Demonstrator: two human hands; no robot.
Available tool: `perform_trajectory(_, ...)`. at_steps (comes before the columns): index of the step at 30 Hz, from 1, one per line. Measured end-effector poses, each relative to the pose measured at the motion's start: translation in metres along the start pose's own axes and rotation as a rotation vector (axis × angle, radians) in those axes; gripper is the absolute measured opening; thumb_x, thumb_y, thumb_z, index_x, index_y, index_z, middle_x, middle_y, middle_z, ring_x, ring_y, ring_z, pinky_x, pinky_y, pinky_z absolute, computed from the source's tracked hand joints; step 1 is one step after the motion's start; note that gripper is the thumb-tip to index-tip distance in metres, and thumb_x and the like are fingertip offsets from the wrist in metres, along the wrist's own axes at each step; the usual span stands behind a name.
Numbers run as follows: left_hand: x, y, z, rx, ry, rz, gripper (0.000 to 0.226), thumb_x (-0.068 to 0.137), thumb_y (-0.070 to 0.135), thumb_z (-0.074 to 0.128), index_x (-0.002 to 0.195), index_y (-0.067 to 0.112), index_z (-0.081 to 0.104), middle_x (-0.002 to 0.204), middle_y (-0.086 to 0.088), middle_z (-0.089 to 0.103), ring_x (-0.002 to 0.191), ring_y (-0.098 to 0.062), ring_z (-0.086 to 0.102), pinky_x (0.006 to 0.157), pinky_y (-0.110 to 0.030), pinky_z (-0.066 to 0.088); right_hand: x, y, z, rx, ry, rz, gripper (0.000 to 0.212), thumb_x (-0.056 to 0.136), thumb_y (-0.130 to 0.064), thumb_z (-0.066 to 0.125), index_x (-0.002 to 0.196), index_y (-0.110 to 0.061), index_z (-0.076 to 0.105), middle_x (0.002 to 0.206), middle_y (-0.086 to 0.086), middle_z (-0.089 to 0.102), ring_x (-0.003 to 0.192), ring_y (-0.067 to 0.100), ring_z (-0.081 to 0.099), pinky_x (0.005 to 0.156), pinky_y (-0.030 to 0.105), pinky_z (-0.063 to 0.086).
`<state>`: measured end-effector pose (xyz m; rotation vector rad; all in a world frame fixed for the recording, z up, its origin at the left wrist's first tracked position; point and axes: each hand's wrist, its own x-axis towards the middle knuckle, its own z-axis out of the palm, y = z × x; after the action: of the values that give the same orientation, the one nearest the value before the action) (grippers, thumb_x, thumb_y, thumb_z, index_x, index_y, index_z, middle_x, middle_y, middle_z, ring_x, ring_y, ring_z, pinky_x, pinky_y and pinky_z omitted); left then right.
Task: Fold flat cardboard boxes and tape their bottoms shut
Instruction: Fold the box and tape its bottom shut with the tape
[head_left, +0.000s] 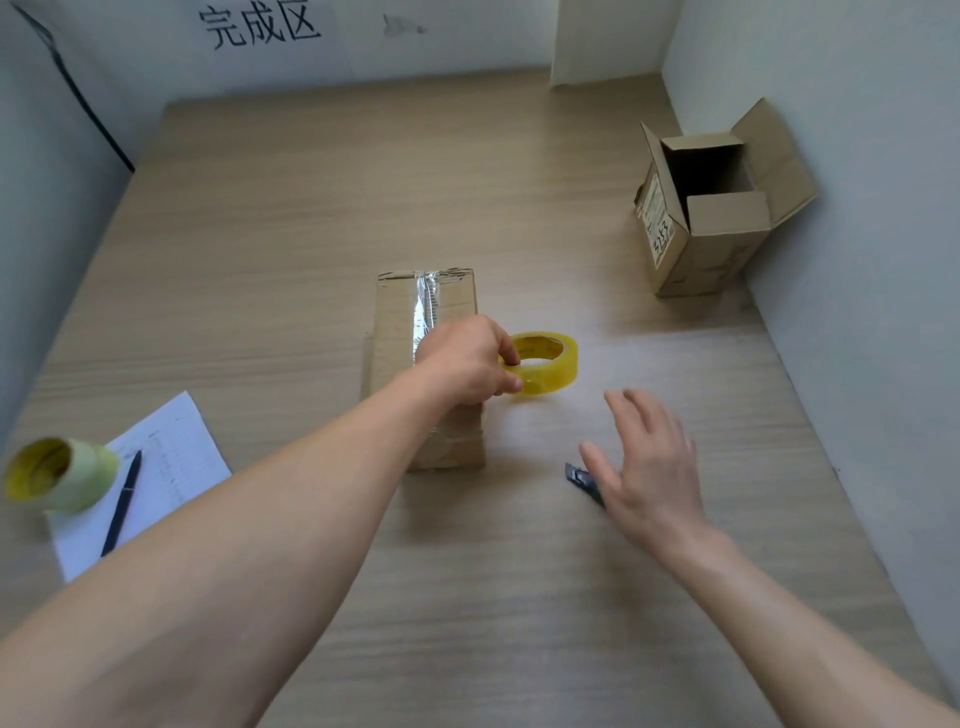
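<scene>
- At the middle of the wooden table (519, 597) lies the cardboard box (410, 322), bottom face up, with a shiny strip of clear tape (427, 304) along its centre seam
- Its long axis runs from near the person to the far wall; the taped end points away, and the near end sits under the left forearm
- The left hand (462, 364) rests over the box and pinches the yellow tape roll (545, 364), thumb on the outer band and at least one finger hooked over the near rim; the roll lies just beside the box's right edge
- The right hand (649, 467) is spread open and holds nothing, hovering over a dark cutter (577, 475) that lies on the table partly hidden beneath it
- Whether tape is stretched between roll and box cannot be told
- My judgement: the strip is laid and the step in hand is cutting it free. To do that well, keep the roll pulled taut and low, take the cutter, slice close to the box edge, then press the loose end down over the rim
- A finished box (717, 208) stands open at the far right by the wall; a spare roll (57, 473), pen (122, 504) and paper sheet (171, 467) lie at the left
</scene>
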<state>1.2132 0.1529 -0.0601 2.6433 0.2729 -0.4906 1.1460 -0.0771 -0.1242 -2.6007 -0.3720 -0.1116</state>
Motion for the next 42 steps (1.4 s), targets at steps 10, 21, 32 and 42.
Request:
perform_trajectory(10,-0.007,-0.001,-0.006,-0.026,-0.088,0.114,0.022,0.075,0.039,0.081,0.094,0.040,0.071,0.074,0.019,0.066,0.075,-0.002,0.061,0.068,-0.025,0.044,0.075,-0.049,0.004,0.274,-0.428,0.038,0.065,0.084,-0.033,0.069,0.143,-0.036,0.043,0.118,0.001,0.066,0.107,0.025,0.060,0.093,0.040,0.049)
perform_trajectory(21,-0.019,-0.014,-0.003,-0.132,-0.029,0.212,0.019,0.085,0.032,0.070,0.077,0.032,0.052,0.066,0.015,0.068,0.078,-0.010,0.066,0.074,-0.029,0.051,0.082,-0.062,0.008,0.647,-0.555,0.200,0.031,0.062,-0.045,0.069,0.076,-0.018,0.066,0.076,0.008,0.068,0.074,0.029,0.061,0.071,0.037,0.051)
perform_trajectory(32,-0.061,-0.041,0.041,0.146,0.530,0.297,0.033,0.071,0.041,0.076,0.093,0.019,0.066,0.104,-0.003,0.056,0.097,-0.028,0.050,0.079,-0.032,0.027,0.041,0.008,-0.025,-0.032,-0.055,-0.181,0.035,0.075,-0.011,0.078,0.059,-0.015,0.047,0.058,-0.002,0.048,0.054,0.026,0.045,0.051,0.028,0.030)
perform_trajectory(42,-0.055,-0.026,0.060,0.389,0.543,0.159,0.049,0.063,0.029,0.074,0.108,0.020,0.056,0.114,-0.006,0.049,0.102,-0.030,0.044,0.087,-0.041,0.040,-0.007,0.032,-0.007,-0.165,-0.121,-0.261,0.035,0.060,-0.002,0.085,0.077,-0.011,0.055,0.067,0.003,0.058,0.056,0.034,0.056,0.051,0.030,0.036)
